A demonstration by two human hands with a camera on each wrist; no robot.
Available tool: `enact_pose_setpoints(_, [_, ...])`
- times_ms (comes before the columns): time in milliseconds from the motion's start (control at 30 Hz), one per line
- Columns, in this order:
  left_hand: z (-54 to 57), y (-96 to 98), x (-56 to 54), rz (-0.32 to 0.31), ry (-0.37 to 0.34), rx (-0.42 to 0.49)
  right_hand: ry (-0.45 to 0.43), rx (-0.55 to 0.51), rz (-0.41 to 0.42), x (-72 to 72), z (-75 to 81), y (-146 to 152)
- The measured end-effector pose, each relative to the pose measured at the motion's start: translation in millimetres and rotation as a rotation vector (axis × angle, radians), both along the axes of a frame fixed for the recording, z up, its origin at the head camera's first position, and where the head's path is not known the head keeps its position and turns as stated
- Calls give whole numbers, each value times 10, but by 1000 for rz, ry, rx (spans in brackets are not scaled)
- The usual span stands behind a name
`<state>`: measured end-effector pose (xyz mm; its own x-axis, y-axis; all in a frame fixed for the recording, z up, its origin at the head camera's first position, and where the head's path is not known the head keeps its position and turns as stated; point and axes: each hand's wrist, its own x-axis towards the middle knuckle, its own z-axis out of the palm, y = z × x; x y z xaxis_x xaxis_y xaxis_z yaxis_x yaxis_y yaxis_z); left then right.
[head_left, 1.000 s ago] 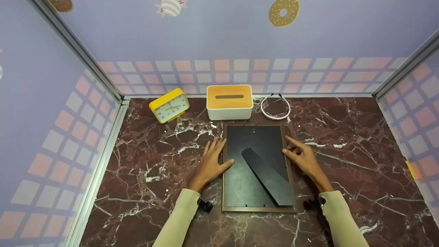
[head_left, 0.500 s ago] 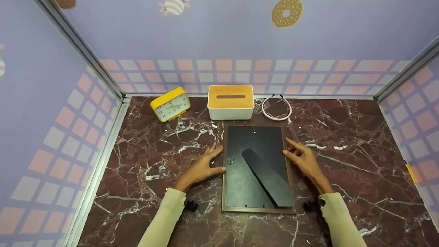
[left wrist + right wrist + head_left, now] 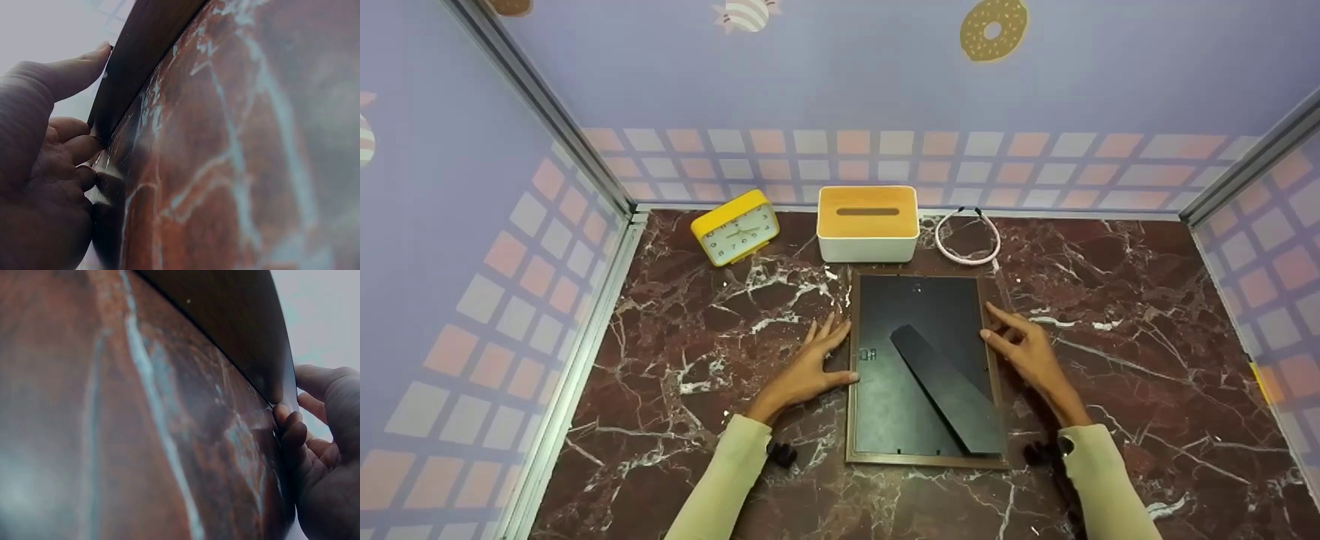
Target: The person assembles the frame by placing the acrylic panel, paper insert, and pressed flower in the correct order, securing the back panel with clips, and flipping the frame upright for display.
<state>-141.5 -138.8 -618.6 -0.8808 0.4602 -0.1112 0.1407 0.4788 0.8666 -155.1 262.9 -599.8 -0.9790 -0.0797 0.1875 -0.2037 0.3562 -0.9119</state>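
A picture frame (image 3: 919, 442) lies face down on the marble-patterned table, showing its black backing and brown rim. Its black stand leg (image 3: 949, 394) slants across the back toward the lower right. At the left edge, my left hand (image 3: 802, 371) grips the frame, thumb on the rim and fingertips against the side. My right hand (image 3: 1030, 354) pinches the opposite edge between thumb and fingers. Both wrist views show the thumb (image 3: 79, 73) high on the rim and curled fingertips (image 3: 284, 416) low, near the tabletop.
Behind the frame stands a white tissue box (image 3: 868, 250) with a wooden lid. A yellow alarm clock (image 3: 737, 229) is at the back left, and a pale headband (image 3: 969, 259) lies at the back right. Patterned walls (image 3: 840, 90) enclose the back and sides.
My left hand has slid outward and toward me; its thumb has moved off the black backing onto the rim. My right hand and the frame have hardly moved.
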Motion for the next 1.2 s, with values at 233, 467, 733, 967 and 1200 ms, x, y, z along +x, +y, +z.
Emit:
enact_pose_setpoints(233, [-4,15,2,4,-15,10,-12,27,-9,14,12,-7])
enact_pose_setpoints(467, [57,38,14,7,-10,-45,-64,96,24,31,88,-19])
enact_pose_setpoints(733, [112,102,12,1,29,-95,-95,83,66,7,122,10])
enact_pose_setpoints(967, [142,154,15,-26,97,-129,-124,55,66,7,113,19])
enact_pose_setpoints(1200, [144,155,16,-20,83,-138,-81,46,55,33,86,3])
